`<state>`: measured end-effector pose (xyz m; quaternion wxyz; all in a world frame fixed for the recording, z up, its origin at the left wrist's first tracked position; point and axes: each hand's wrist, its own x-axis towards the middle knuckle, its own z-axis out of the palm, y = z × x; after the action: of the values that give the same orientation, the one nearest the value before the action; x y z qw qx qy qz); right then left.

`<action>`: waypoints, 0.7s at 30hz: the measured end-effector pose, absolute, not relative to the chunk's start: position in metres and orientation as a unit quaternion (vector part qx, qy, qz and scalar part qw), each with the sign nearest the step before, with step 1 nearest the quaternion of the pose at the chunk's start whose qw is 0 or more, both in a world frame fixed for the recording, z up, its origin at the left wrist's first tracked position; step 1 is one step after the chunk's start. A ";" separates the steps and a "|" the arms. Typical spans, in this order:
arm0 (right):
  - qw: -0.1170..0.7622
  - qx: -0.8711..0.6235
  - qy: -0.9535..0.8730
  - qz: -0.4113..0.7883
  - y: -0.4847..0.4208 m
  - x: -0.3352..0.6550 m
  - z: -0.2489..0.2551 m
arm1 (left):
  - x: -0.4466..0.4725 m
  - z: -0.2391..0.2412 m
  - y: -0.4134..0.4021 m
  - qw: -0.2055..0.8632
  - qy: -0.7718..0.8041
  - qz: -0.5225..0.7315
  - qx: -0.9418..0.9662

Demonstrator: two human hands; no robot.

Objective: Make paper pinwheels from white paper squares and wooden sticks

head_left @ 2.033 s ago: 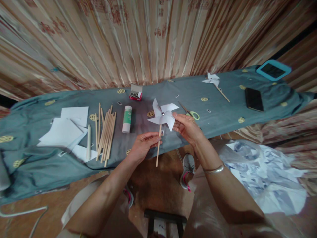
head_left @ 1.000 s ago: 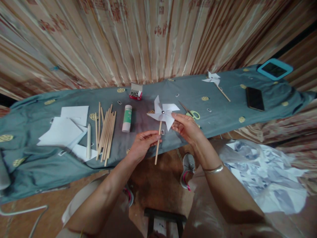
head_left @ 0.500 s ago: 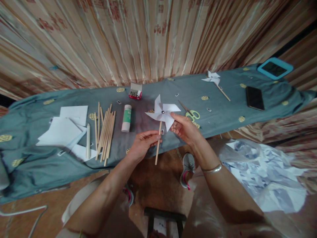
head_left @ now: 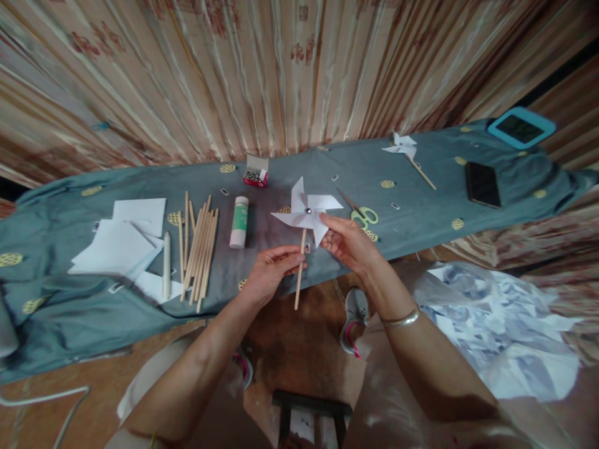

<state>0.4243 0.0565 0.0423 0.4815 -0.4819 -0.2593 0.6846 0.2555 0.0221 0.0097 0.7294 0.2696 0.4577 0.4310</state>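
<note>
A white paper pinwheel with a round metal pin at its centre is held over the front part of the table. Its thin wooden stick slants down past the cloth's edge, pinched between the thumb and fingers of my left hand. My right hand is closed on the pinwheel's right-hand blade, thumb on top; its other fingers curl underneath and are partly hidden. Just beyond the right hand lie scissors with pale green handles.
A glue stick, a box of pins, several wooden sticks and paper sheets lie left on the cloth-covered table. Another pinwheel, a phone and a blue-framed tablet lie right. A bag of paper scraps stands below.
The pinwheel's blades have turned or shifted very slightly, and the stick's lower end has moved a little to the right. Both hands keep their grip.
</note>
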 end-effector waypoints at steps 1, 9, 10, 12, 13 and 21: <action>0.481 -0.482 -0.257 0.685 0.057 0.424 0.043 | 0.256 0.010 0.022 0.729 0.458 0.432 0.268; 0.479 -0.484 -0.271 0.681 0.057 0.423 0.043 | 0.256 0.010 0.022 0.727 0.458 0.432 0.274; 0.482 -0.481 -0.273 0.680 0.057 0.423 0.042 | 0.256 0.010 0.022 0.728 0.456 0.432 0.274; 0.493 -0.471 -0.277 0.677 0.057 0.424 0.041 | 0.256 0.010 0.022 0.730 0.455 0.432 0.272; 0.499 -0.467 -0.278 0.675 0.057 0.424 0.041 | 0.256 0.009 0.022 0.730 0.455 0.433 0.270; 0.536 -0.473 -0.258 0.650 0.056 0.420 0.040 | 0.256 0.009 0.022 0.737 0.447 0.435 0.260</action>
<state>0.4205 0.0560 0.0402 0.5355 -0.4734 -0.2580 0.6500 0.2562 0.0219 0.0088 0.7375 0.2596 0.4466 0.4350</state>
